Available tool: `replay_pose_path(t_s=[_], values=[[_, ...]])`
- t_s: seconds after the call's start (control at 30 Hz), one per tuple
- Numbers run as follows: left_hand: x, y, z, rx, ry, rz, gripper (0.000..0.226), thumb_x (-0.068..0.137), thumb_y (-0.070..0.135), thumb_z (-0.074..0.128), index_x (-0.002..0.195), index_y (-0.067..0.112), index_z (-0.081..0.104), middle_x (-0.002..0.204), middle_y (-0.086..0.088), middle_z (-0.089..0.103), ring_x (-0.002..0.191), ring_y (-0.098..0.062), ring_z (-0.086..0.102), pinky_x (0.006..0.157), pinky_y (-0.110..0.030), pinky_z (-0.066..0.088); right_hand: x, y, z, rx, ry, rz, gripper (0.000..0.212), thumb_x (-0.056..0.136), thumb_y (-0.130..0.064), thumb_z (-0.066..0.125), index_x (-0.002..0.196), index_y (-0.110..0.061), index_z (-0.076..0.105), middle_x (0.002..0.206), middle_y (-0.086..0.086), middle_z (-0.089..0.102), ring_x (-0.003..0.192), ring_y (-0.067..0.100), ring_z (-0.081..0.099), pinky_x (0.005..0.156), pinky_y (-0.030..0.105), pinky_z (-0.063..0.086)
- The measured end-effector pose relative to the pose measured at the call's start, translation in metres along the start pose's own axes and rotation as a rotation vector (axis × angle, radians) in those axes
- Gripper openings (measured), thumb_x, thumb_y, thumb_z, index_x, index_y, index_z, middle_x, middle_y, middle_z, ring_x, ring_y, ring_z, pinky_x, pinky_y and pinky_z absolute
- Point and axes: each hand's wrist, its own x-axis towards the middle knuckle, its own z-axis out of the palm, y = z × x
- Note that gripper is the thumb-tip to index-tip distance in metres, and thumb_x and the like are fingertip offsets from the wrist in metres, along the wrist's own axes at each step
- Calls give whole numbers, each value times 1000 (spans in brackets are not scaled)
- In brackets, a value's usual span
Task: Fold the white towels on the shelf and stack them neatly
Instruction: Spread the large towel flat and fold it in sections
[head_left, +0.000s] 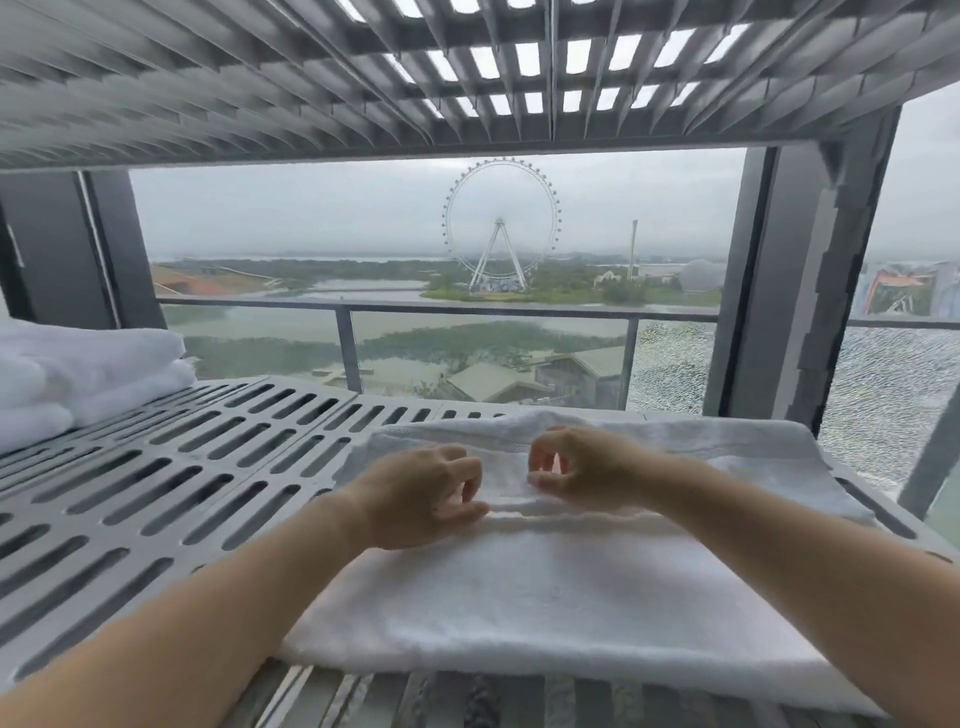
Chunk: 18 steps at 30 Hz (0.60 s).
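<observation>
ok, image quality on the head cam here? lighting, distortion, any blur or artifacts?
Head view: soft overcast backlight from the window, no hard shadows or glare; the white towel is near blown out and shows little texture. Wide-angle bend curves the slotted shelf and the upper shelf. Left hand and right hand are slightly soft. Blocky artifacts mark the right post.

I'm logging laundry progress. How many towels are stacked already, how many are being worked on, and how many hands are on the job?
Folded white towels in stack: 2 clear, maybe more out of frame
Towel being folded: 1
Hands, left hand and right hand: 2
Total: 5
</observation>
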Motion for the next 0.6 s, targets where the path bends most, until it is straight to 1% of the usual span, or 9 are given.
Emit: replay_pose_path(t_s=[0.07,0.13,0.2,0.3,0.33,0.4,0.47,0.53,0.6], values=[[-11,-15,-3,14,13,-28,20,89,51,41,84,31,43,76,19,41,66,4,41,56,-12,30,19,-14,6,-14,47,-12,7,89,-34,51,91,-30,56,88,-13,51,75,2,47,57,15,31],[-19,-30,-6,31,21,-56,21,90,50,42,89,30,47,84,16,42,70,0,44,60,-16,36,36,-27,10,-3,95,-31,10,88,-31,51,95,-28,58,95,-9,51,81,7,49,61,17,34],[-23,-43,-8,46,46,-65,20,90,46,44,91,27,50,88,15,43,73,-3,47,61,-16,38,53,-38,12,28,139,-35,13,87,-27,53,99,-25,58,104,-5,53,87,11,50,69,23,39],[-20,-58,-12,38,107,-78,20,92,40,45,93,23,55,88,12,46,73,-5,50,60,-13,34,75,-49,12,31,206,13,15,85,-25,56,100,-25,56,117,0,52,103,19,52,88,35,46],[-16,-63,-13,29,121,-85,21,93,39,44,93,21,56,88,10,48,73,-6,51,61,-13,35,83,-51,12,33,204,51,15,84,-25,56,100,-27,56,120,1,51,109,21,51,93,38,45],[-8,-68,-15,7,149,-92,22,95,35,42,95,19,56,91,6,53,74,-8,52,63,-17,38,95,-52,12,46,158,154,21,84,-28,56,104,-29,55,125,2,50,116,23,47,100,41,40],[2,-72,-14,-6,188,-104,19,96,31,42,97,18,55,96,3,56,74,-10,51,63,-19,37,102,-52,17,70,82,267,32,83,-33,54,115,-28,54,128,4,53,118,24,47,101,40,39],[9,-74,-10,-27,201,-128,14,95,28,44,99,19,53,100,3,56,80,-12,52,66,-22,39,102,-51,24,55,2,335,43,79,-35,55,120,-24,52,125,5,56,115,25,50,97,38,42],[16,-78,-4,-52,157,-135,14,91,28,49,103,20,51,106,3,54,95,-14,53,76,-25,42,97,-51,25,47,-42,354,43,71,-33,61,112,-19,57,110,3,62,103,24,56,88,34,47]])
